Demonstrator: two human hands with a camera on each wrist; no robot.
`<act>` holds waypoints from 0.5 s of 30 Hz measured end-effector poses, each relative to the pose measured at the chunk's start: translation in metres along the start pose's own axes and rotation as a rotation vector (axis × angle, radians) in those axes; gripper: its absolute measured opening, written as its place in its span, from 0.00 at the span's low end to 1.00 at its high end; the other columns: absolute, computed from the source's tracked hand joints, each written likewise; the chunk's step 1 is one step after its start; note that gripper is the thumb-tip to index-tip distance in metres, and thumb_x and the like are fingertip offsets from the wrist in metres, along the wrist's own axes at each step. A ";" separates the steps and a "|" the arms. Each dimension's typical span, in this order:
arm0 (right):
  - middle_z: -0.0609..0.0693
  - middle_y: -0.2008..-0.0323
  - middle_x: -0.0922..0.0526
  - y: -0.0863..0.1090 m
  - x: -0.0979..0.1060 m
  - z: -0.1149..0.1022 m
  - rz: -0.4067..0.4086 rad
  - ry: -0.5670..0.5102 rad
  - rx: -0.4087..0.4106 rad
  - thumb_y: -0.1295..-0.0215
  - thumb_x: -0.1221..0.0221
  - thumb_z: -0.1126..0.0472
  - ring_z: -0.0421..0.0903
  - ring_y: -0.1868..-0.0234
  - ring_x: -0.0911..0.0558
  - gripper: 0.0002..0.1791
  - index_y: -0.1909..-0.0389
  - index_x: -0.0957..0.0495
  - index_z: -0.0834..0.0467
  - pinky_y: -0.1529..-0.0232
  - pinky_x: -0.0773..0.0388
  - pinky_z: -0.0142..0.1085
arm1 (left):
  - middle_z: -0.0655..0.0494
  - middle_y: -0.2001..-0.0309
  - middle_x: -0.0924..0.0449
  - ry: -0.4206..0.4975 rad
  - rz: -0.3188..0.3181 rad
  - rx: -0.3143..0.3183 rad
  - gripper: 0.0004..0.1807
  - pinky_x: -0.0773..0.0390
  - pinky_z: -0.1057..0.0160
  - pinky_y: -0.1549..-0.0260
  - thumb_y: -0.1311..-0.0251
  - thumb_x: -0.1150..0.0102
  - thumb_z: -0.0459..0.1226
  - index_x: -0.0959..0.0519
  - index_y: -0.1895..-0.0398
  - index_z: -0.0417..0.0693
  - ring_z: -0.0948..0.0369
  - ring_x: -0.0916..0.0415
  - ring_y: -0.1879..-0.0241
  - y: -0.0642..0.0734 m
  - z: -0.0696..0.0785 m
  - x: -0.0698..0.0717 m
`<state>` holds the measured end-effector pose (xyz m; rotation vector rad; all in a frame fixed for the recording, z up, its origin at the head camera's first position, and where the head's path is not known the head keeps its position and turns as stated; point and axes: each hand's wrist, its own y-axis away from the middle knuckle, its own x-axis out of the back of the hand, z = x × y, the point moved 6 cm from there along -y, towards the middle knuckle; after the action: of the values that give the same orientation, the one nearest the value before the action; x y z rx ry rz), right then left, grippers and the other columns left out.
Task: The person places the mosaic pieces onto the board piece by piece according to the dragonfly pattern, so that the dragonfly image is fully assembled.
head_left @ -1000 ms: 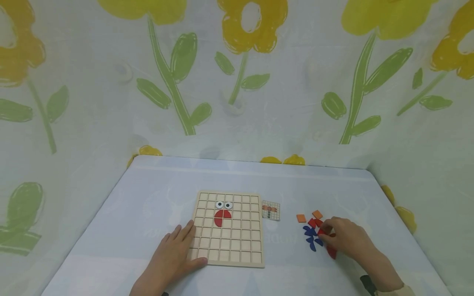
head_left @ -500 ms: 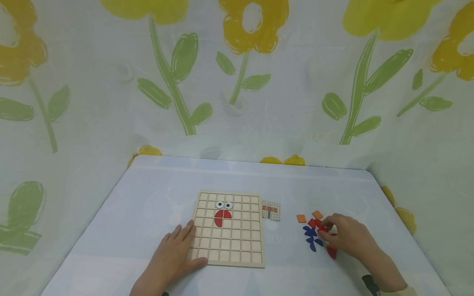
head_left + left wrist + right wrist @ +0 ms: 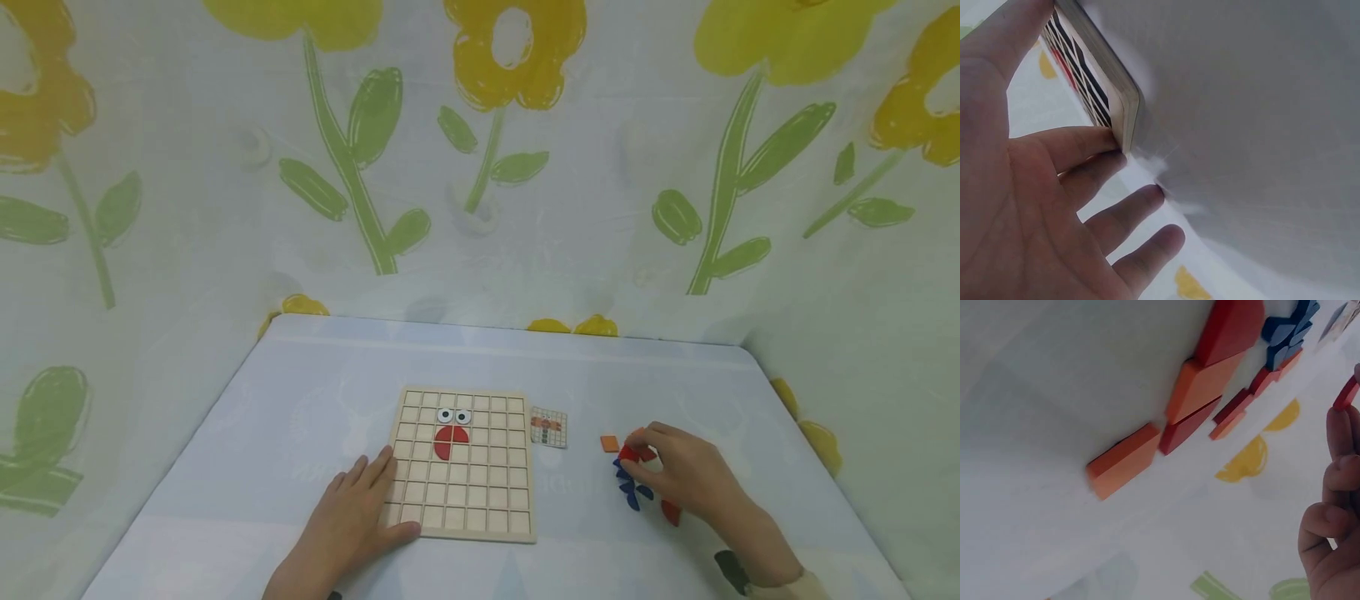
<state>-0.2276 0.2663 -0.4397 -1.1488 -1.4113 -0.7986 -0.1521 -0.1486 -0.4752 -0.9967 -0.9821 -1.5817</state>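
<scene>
The wooden grid board (image 3: 487, 499) lies flat, with two round eye pieces (image 3: 454, 416) and several red quarter-circle pieces (image 3: 443, 451) in its upper cells. My left hand (image 3: 347, 515) rests at its near left corner, fingers straight along the left edge and thumb by the front edge. Between thumb and fingertips, my right hand (image 3: 697, 471) pinches a small red piece (image 3: 1347, 394), seen nearly edge-on in the right wrist view. That hand is over the pile of loose pieces, partly hiding it. Blue curved pieces (image 3: 631, 493) lie just below its fingertips.
A small pattern card (image 3: 550, 427) sits right of the board. Beyond it are an orange square (image 3: 609, 443) and a larger red piece (image 3: 671, 512). More orange and red blocks (image 3: 1125, 461) show in the right wrist view. A flower-printed curtain (image 3: 585, 208) stands behind the table.
My right hand has shifted a little left and up from the red pieces, and now carries a red piece between its fingertips. The left hand and board have stayed put.
</scene>
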 end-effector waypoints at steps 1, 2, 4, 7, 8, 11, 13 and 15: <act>0.39 0.69 0.18 -0.001 0.001 -0.004 0.028 0.006 0.027 0.51 0.21 0.49 0.38 0.67 0.19 0.17 0.61 0.13 0.47 0.67 0.15 0.31 | 0.43 0.24 0.40 -0.001 0.001 -0.001 0.56 0.39 0.32 0.33 0.48 0.32 0.65 0.34 0.27 0.35 0.36 0.42 0.28 0.000 0.000 0.000; 0.38 0.69 0.18 -0.002 0.001 -0.008 0.055 0.010 0.056 0.52 0.21 0.49 0.38 0.68 0.20 0.16 0.62 0.13 0.47 0.68 0.16 0.31 | 0.43 0.24 0.40 0.000 0.001 -0.001 0.56 0.39 0.32 0.33 0.48 0.32 0.65 0.34 0.27 0.35 0.36 0.42 0.28 0.000 0.000 0.000; 0.39 0.69 0.18 -0.004 0.003 -0.017 0.105 0.003 0.116 0.52 0.21 0.50 0.37 0.70 0.21 0.17 0.62 0.13 0.48 0.69 0.17 0.29 | 0.43 0.24 0.40 0.001 -0.001 0.000 0.56 0.40 0.32 0.33 0.48 0.32 0.65 0.34 0.27 0.35 0.36 0.42 0.27 0.000 0.000 0.000; 0.39 0.70 0.18 -0.007 0.005 -0.029 0.164 -0.012 0.201 0.53 0.20 0.52 0.37 0.72 0.22 0.16 0.63 0.13 0.48 0.71 0.18 0.27 | 0.43 0.24 0.40 -0.001 -0.007 0.001 0.56 0.40 0.32 0.33 0.48 0.32 0.66 0.34 0.27 0.35 0.36 0.42 0.27 0.000 0.000 0.000; 0.39 0.70 0.18 -0.009 0.005 -0.034 0.179 -0.025 0.229 0.53 0.20 0.53 0.38 0.72 0.21 0.16 0.63 0.13 0.49 0.72 0.19 0.27 | 0.43 0.23 0.41 -0.001 -0.009 0.001 0.56 0.40 0.32 0.33 0.49 0.32 0.66 0.34 0.27 0.35 0.36 0.42 0.27 -0.001 -0.001 0.000; 0.38 0.70 0.18 -0.014 0.005 -0.046 0.200 -0.046 0.294 0.52 0.20 0.54 0.38 0.71 0.20 0.15 0.64 0.13 0.48 0.70 0.18 0.27 | 0.43 0.23 0.41 -0.001 -0.013 0.002 0.57 0.40 0.32 0.32 0.49 0.32 0.66 0.34 0.27 0.35 0.36 0.43 0.27 -0.001 -0.001 -0.001; 0.37 0.69 0.18 -0.017 0.005 -0.055 0.206 -0.059 0.334 0.52 0.20 0.54 0.39 0.71 0.20 0.15 0.63 0.13 0.48 0.69 0.17 0.28 | 0.43 0.23 0.41 0.002 -0.015 0.003 0.57 0.40 0.32 0.32 0.49 0.32 0.66 0.34 0.27 0.35 0.35 0.43 0.27 -0.001 0.000 0.000; 0.36 0.68 0.18 -0.021 0.004 -0.063 0.200 -0.066 0.357 0.51 0.21 0.54 0.38 0.70 0.20 0.14 0.63 0.13 0.48 0.69 0.17 0.28 | 0.43 0.24 0.40 0.005 -0.017 0.005 0.56 0.40 0.32 0.32 0.49 0.31 0.66 0.34 0.27 0.35 0.35 0.42 0.28 -0.001 0.000 0.000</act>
<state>-0.2265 0.2019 -0.4224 -1.0232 -1.3997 -0.3521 -0.1534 -0.1485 -0.4753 -0.9824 -0.9931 -1.5943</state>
